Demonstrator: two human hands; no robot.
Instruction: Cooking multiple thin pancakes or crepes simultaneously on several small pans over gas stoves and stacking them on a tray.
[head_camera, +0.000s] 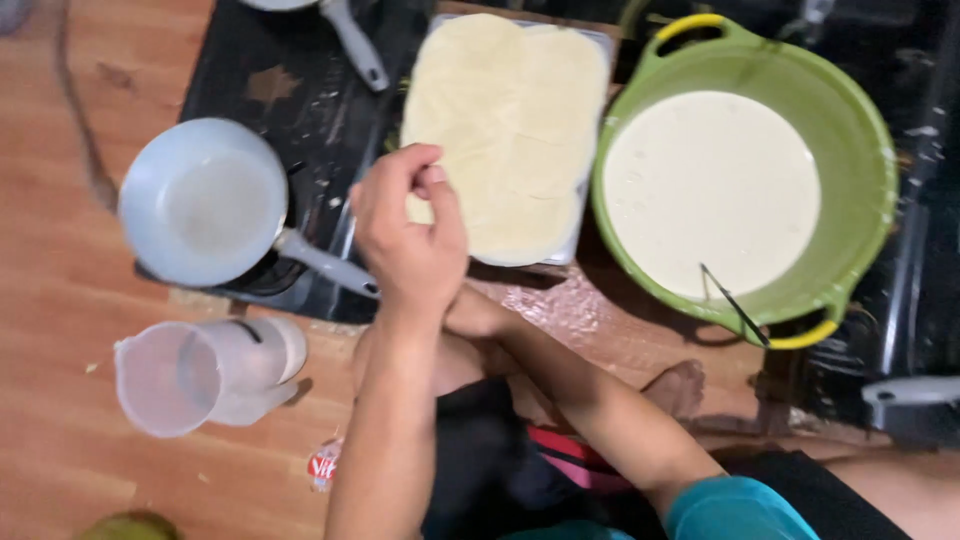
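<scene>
Our left hand (408, 232) is raised over the near-left corner of the rectangular clear tray of pale, stacked thin sheets (508, 130), wrist bent down and the back of the hand toward us. Its thumb and forefinger are pinched together at the sheets' edge, the other fingers curled in; we cannot tell whether the pinch has hold of a sheet or only touches it. The forearm runs up from the lower edge of the view, crossing over our knees.

Our right arm reaches in from the lower right, in a teal sleeve, and passes under the left wrist. The right hand (478, 312) is mostly hidden there, so we cannot tell how its grip stands.

We sit on a wooden floor (60, 300). The tray lies at the far middle, partly on a dark mat (300, 90). Just right of it, nearly touching, stands the round green plastic basin with yellow handles (870, 130), filled with white batter, a thin dark utensil (735, 305) leaning on its near rim. Left of the tray, on a small burner on the mat, sits a pale grey round frying pan (205, 200), its handle pointing toward the left hand and ending just beside it. Near the floor's left side a clear plastic measuring jug (200, 375) lies tipped over.

Open floor shows along the left and between jug and knees; the tray, pan handle and basin crowd the hand closely.
</scene>
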